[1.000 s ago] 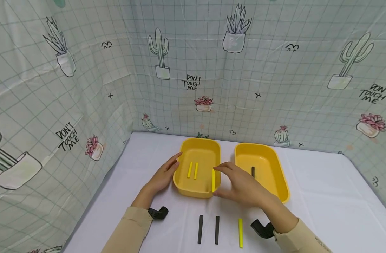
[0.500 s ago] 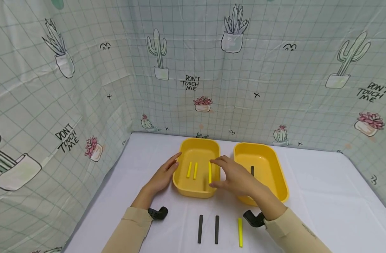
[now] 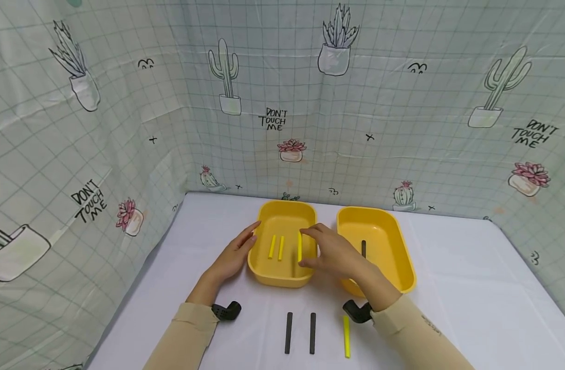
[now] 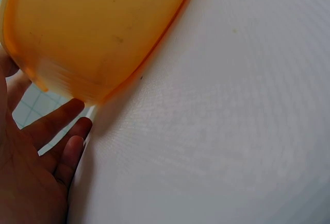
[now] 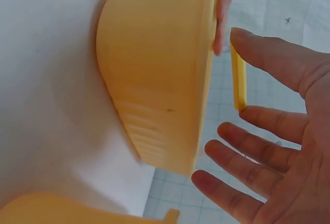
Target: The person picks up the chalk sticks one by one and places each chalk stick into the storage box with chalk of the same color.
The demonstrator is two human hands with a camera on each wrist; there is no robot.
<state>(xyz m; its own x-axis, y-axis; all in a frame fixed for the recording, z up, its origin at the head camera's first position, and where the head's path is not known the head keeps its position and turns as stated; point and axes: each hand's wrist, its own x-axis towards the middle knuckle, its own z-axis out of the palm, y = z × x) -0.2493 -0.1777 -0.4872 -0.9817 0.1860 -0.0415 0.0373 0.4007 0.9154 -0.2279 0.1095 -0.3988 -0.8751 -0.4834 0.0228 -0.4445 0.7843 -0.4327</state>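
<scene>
Between the thumb and index fingertip of my right hand [image 3: 333, 252], a slim yellow stick [image 5: 239, 80] is pinched end to end. It is held over the right part of the left yellow tray [image 3: 282, 281], above the rim in the right wrist view. Two more yellow sticks, one [image 3: 272, 246] beside the other [image 3: 280, 248], lie in that tray. My left hand [image 3: 231, 257] rests at the tray's left side, its extended fingers against the wall in the left wrist view.
A second yellow tray [image 3: 398, 241], partly hidden by my right hand and forearm, holds a dark stick [image 3: 363, 249]. In front of the trays lie two dark sticks, one [image 3: 289, 333] left of the other [image 3: 312, 333], and a yellow stick [image 3: 347, 336]. Patterned cloth [image 3: 291, 92] hangs behind.
My right hand has carried the pinched yellow stick leftward and away from me, from the left tray's right rim to over its inside. The left hand stays at the tray.
</scene>
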